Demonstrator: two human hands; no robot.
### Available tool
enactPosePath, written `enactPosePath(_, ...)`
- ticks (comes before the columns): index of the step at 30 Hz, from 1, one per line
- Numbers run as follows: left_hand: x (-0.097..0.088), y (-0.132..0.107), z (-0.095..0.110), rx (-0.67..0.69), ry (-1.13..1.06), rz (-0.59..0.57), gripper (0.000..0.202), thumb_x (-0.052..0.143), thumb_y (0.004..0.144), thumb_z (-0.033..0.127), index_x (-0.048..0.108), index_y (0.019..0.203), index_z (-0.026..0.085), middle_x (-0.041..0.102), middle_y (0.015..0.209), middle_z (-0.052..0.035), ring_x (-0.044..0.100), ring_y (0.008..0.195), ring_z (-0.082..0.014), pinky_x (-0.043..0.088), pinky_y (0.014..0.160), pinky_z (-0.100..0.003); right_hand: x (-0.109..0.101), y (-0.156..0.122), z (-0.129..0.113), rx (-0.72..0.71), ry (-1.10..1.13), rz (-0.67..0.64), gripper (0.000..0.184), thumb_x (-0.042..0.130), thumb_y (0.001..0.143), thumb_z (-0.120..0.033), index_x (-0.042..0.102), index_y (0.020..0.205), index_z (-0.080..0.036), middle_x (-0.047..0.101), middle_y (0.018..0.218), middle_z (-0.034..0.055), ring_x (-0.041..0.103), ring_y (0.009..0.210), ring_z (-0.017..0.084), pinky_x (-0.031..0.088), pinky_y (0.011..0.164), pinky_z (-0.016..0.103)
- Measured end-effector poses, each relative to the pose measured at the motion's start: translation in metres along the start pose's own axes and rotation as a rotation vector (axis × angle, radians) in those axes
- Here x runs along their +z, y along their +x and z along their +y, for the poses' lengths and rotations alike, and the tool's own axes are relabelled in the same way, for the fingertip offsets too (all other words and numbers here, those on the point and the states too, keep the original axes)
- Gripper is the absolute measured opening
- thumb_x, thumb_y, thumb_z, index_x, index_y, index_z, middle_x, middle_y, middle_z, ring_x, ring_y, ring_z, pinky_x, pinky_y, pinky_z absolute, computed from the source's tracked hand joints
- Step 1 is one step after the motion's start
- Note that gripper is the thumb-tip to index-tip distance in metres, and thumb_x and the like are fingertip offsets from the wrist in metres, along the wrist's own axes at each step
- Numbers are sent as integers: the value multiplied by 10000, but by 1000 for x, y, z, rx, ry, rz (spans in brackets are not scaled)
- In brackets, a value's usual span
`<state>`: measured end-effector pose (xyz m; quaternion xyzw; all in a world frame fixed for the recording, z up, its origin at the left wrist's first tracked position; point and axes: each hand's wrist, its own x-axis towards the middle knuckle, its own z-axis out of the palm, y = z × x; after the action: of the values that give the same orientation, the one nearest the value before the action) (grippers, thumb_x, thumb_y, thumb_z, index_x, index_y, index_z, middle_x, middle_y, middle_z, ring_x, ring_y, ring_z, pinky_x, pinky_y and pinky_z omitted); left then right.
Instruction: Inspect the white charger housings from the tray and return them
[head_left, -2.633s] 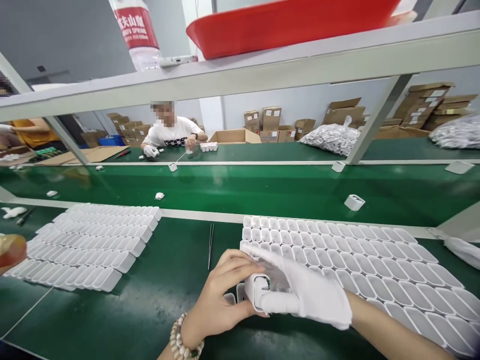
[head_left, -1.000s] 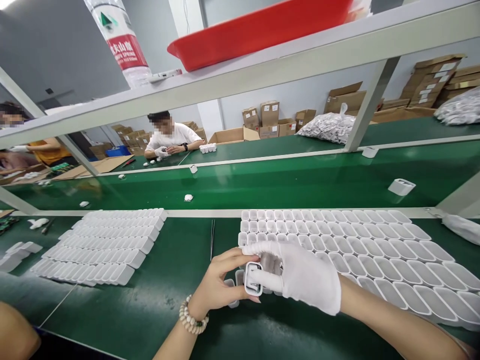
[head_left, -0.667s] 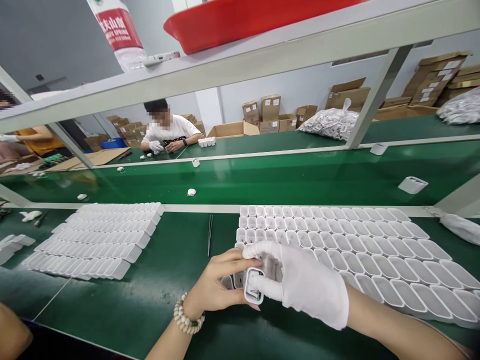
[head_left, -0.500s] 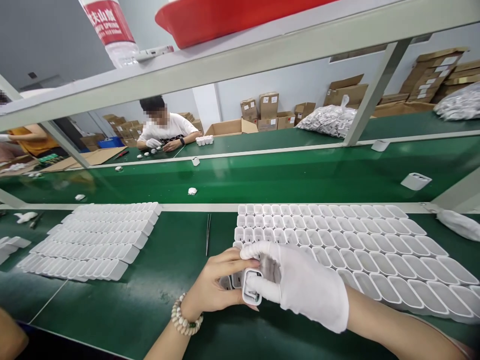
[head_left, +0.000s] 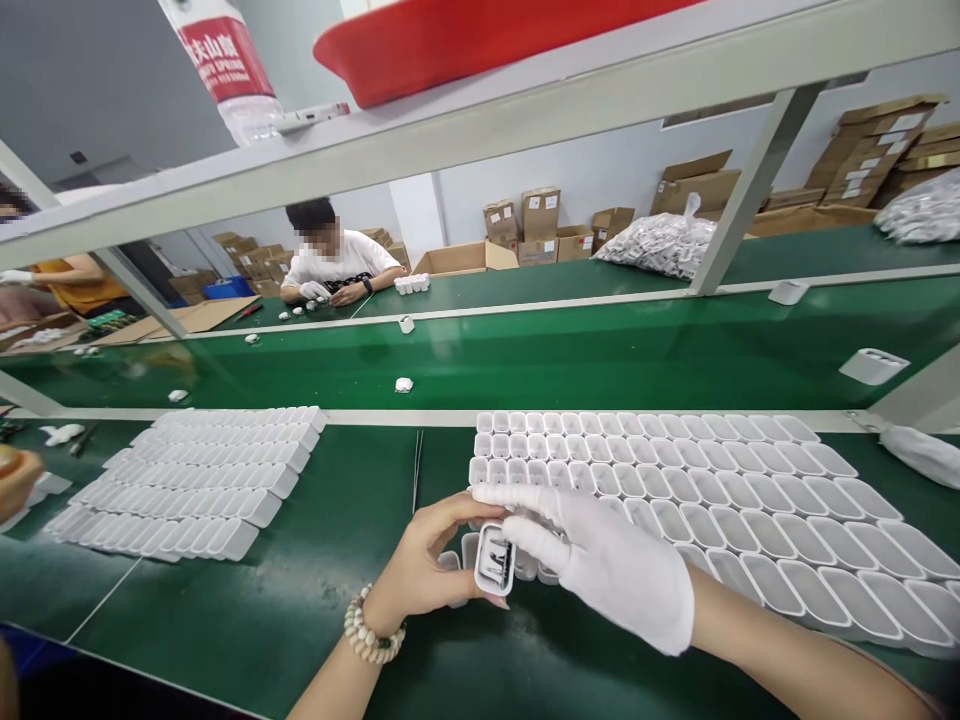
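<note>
My bare left hand (head_left: 433, 560), with a beaded bracelet (head_left: 373, 628) on its wrist, grips a small white plastic casing (head_left: 480, 583) between thumb and fingers. The casing's open end faces me, and a dark and metallic part (head_left: 495, 562) shows inside. My right hand (head_left: 619, 570) wears a white glove. Its fingers are stretched out behind the casing and its thumb lies by the upper right rim; whether the thumb touches is unclear. Under and behind both hands stand rows of open white casings (head_left: 757, 490), partly hidden by them. Tweezers (head_left: 417, 470) lie on the green table left of these rows.
More white casings (head_left: 187, 480) stand in rows at left. Beyond the table, a green conveyor belt (head_left: 510, 365) carries scattered white pieces. A shelf (head_left: 450, 150) overhead bears a red tray (head_left: 480, 50) and a bottle (head_left: 229, 65). A co-worker (head_left: 337, 255) sits across; another person's hand (head_left: 19, 480) shows at left.
My right thumb has come out of the casing's opening, exposing the part inside. The casing has shifted slightly left and up. Pieces on the belt have moved right. Another person's hand has appeared at left.
</note>
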<state>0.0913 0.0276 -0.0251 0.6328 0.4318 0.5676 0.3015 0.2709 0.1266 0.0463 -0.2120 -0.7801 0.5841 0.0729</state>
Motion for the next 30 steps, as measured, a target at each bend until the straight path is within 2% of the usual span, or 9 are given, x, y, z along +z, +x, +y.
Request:
enactPosePath(3,1,-3,-5,-56,-93,25,652,955,639,329,632,1195,226,717,1124,-82,700,1042,-234,577,907,-315,-1,-1,3,58,-1,2,563,341,980,-462,554,1412,-171,694,914,74,620,775,206,508,805,408)
enactPosePath(7,2,-4,-7,-130,-143,43,651,968,610,360,573,1108,217,720,1119,-83,689,1091,-256,553,919,-321,1,-2,5,112,8,5,569,348,964,-478,577,1383,-169,670,882,81,621,777,220,511,792,422)
enactPosePath(10,2,-5,-6,-147,-154,41,646,968,613,357,535,1075,226,719,1147,-82,683,1106,-263,542,908,-321,1,-2,3,104,-2,2,595,338,954,-494,578,1372,-146,694,947,110,658,835,242,539,803,426)
enactPosePath(13,3,-5,-6,-161,-144,51,649,961,624,362,506,1066,229,715,1134,-78,681,1097,-260,534,888,-320,1,-3,-2,76,-78,22,580,336,955,-492,601,1346,-156,726,1007,112,685,944,261,546,889,432)
enactPosePath(16,4,-6,-9,-165,-130,76,653,959,623,372,492,1057,228,700,1101,-65,680,1046,-235,528,870,-311,2,-5,-4,-16,-94,3,502,324,974,-471,677,1217,-208,752,928,73,697,929,256,553,874,405)
enactPosePath(19,3,-7,-12,-156,-122,97,618,945,647,357,490,1044,226,676,1109,-64,663,1030,-217,516,876,-302,4,-6,-2,-43,-145,5,440,426,950,-466,666,1243,-241,753,896,54,697,847,248,567,794,395)
enactPosePath(24,4,-8,-14,-172,-83,115,479,865,723,260,499,1030,225,616,1174,-67,637,1091,-220,502,922,-307,12,-1,11,-55,-330,47,665,703,764,-395,573,1400,-255,672,1287,99,654,1106,312,534,944,495)
enactPosePath(28,8,-3,-9,-186,13,101,398,771,773,197,509,1072,224,621,1209,-78,619,1141,-226,487,990,-353,20,3,21,-41,-490,133,628,630,774,-225,576,1398,-270,715,1185,83,686,1004,284,553,874,501)
enactPosePath(30,1,2,-6,-184,61,82,435,766,778,199,517,1133,228,608,1272,-92,606,1173,-239,481,1022,-388,17,3,22,-38,-507,192,579,602,785,-217,602,1363,-255,716,1206,75,689,1044,275,554,908,488)
